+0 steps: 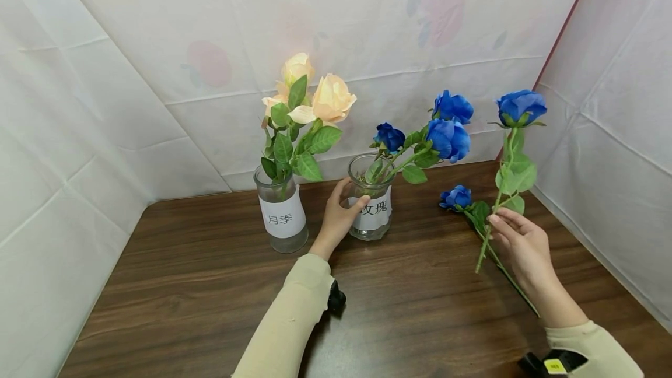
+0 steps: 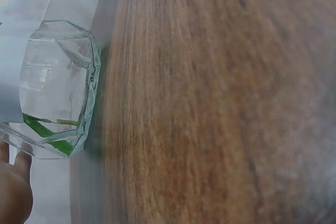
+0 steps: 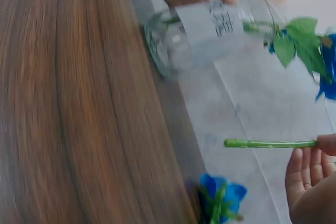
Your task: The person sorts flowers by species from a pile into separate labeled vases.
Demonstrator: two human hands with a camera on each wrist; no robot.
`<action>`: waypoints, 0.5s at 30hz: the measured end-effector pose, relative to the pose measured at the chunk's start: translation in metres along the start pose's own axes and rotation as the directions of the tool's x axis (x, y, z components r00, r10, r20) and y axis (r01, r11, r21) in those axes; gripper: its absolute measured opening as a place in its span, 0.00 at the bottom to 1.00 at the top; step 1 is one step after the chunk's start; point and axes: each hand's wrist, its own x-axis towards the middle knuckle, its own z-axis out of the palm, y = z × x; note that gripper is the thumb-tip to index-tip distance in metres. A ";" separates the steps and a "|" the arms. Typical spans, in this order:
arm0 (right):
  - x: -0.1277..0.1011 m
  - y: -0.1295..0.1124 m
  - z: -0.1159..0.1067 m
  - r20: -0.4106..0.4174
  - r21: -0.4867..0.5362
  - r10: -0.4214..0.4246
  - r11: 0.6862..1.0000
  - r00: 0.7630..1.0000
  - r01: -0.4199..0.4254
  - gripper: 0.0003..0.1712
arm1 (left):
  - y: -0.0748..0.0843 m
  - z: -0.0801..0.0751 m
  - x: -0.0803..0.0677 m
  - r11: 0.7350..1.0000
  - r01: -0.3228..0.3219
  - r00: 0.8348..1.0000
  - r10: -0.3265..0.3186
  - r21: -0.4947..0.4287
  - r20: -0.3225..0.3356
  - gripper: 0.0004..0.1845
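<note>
My left hand (image 1: 338, 212) grips a glass vase (image 1: 374, 214) with a white paper label; the thumb lies on the label. The vase holds three blue roses (image 1: 447, 136) leaning right. In the left wrist view the vase base (image 2: 58, 87) shows green stems inside, with my left hand (image 2: 13, 192) beside it. My right hand (image 1: 517, 238) pinches the stem of a blue rose (image 1: 521, 107) and holds it upright above the table. In the right wrist view the stem end (image 3: 270, 143) sticks out past my fingers (image 3: 307, 174). Another blue rose (image 1: 457, 197) lies on the table under that hand.
A second labelled glass vase (image 1: 280, 214) with peach roses (image 1: 325, 98) stands left of the held vase. The brown wooden table (image 1: 210, 284) is boxed in by white cloth walls (image 1: 79, 133) on the left, back and right.
</note>
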 end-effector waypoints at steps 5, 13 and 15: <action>-0.003 0.000 0.027 -0.038 0.144 -0.057 0.988 0.998 0.062 0.07 | 0.000 0.001 0.000 1.000 -0.002 1.000 0.002 0.004 -0.004 0.33; -0.004 -0.005 0.069 -0.118 0.347 -0.137 0.923 0.984 0.170 0.06 | -0.002 0.001 0.001 1.000 -0.012 1.000 0.012 0.013 -0.007 0.33; -0.003 -0.009 0.080 -0.151 0.393 -0.140 0.900 0.979 0.189 0.05 | -0.003 0.000 0.002 1.000 -0.017 1.000 0.017 0.010 -0.007 0.33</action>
